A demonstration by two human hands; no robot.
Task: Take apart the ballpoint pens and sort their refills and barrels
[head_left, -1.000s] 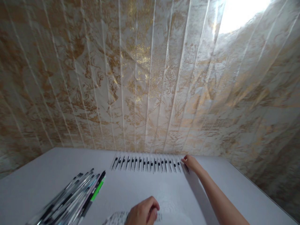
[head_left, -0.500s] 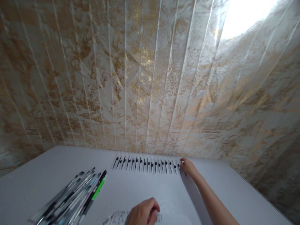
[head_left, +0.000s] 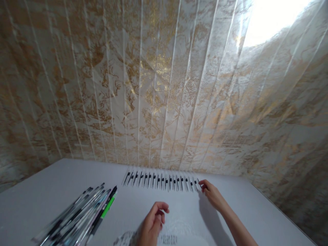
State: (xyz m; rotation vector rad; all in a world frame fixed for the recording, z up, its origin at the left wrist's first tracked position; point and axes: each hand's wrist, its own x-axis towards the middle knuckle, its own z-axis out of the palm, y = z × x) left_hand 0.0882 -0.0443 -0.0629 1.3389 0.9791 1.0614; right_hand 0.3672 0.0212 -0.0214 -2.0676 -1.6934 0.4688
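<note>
A row of slim pens with black parts (head_left: 162, 181), seemingly in clear sleeves or barrels, lies side by side along the far edge of the white table. At its right end is my right hand (head_left: 211, 193), its fingertips beside the last pen (head_left: 199, 183). Thumb and index look slightly parted, and the hand appears raised off the surface. Nearer to me, my left hand (head_left: 155, 220) hovers over the table with loosely curved fingers and nothing in them. To the left lies a heap of pens (head_left: 77, 215), including one with a green barrel (head_left: 109, 205).
The white tabletop (head_left: 176, 205) meets a wall covering (head_left: 159, 102) with gold patterns and vertical seams. A bright glare shows at the upper right. Blurred dark printing on whitish material (head_left: 169, 239) lies below my left hand.
My right hand shifted the last pen left toward the row, then drew back slightly from it. My left hand has lifted and its fingers have uncurled somewhat. The view shifted a little.
</note>
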